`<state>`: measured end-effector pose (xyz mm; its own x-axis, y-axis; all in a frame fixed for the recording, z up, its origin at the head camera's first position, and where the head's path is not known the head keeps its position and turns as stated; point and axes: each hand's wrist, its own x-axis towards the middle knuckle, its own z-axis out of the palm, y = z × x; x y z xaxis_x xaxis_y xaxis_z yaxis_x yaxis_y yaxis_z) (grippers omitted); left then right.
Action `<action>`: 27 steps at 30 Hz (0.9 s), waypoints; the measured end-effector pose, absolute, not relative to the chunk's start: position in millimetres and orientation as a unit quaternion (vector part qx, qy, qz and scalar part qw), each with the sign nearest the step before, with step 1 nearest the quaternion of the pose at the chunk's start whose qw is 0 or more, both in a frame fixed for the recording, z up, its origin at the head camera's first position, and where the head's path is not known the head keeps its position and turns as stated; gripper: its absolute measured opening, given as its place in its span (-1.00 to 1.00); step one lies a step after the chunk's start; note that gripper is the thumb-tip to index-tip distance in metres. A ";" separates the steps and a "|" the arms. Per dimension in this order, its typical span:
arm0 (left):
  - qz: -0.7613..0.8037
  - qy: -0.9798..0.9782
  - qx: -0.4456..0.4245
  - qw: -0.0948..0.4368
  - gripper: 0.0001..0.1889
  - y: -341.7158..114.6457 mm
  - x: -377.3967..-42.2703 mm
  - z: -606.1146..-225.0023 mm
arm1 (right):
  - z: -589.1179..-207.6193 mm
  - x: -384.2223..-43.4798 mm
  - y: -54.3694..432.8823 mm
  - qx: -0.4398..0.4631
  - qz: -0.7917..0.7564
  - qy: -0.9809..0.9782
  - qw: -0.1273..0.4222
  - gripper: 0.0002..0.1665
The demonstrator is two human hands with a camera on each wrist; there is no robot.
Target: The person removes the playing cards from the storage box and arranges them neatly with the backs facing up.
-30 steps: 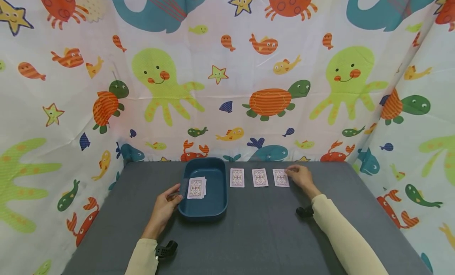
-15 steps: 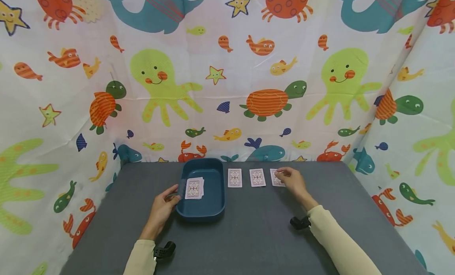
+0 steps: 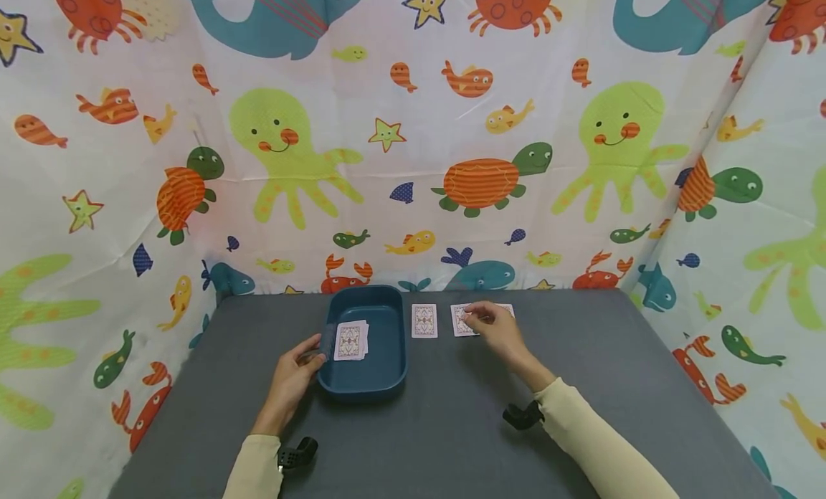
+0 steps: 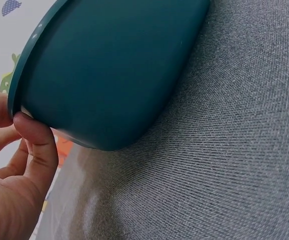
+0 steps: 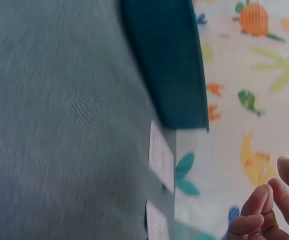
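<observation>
My left hand [image 3: 290, 378] grips the rim of a dark blue rectangular plastic bin [image 3: 390, 384] at its left side. In the left wrist view, thumb and forefinger pinch that rim. Inside the bin lies a small stack of playing cards [image 3: 350, 340], patterned backs up. To its right, a row of three face-down cards lies on the table: a left card [image 3: 424, 321], a middle card [image 3: 459, 320] and a right card [image 3: 507, 309]. My right hand [image 3: 501, 334] hovers over the middle and right cards, partly hiding both. Its fingers [image 5: 255, 201] are loosely bent and hold nothing.
The grey table [image 3: 445, 434] runs back to a white curtain [image 3: 361, 148] printed with sea animals, which also closes in the left and right sides. Black straps [image 3: 298, 453] sit on both wrists.
My right hand has let go of the right card's edge, lifted, and moved left toward the middle card. The left hand keeps its grip on the bin. The head view shifts slightly.
</observation>
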<state>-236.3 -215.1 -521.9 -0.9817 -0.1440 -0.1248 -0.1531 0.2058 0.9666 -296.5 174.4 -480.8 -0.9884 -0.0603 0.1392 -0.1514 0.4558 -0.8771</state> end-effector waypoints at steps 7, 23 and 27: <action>0.632 0.769 -0.098 0.005 -0.49 -214.9 -237.8 -522.8 | -470.9 -283.2 149.1 0.106 0.543 -0.832 0.033 -0.67; 0.631 0.769 -0.098 0.001 -0.49 -215.2 -238.6 -524.5 | -456.9 -276.5 101.5 0.123 0.601 -0.790 0.015 -0.75; 0.631 0.769 -0.098 0.002 -0.49 -215.5 -238.3 -524.1 | -450.9 -272.8 90.4 0.131 0.613 -0.779 0.008 -0.69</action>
<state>-238.3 -215.5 -524.1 -0.9807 -0.1488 -0.1271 -0.1538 0.1840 0.9708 -272.8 90.4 -450.9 -0.9658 -0.1933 0.1730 -0.2135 0.2137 -0.9533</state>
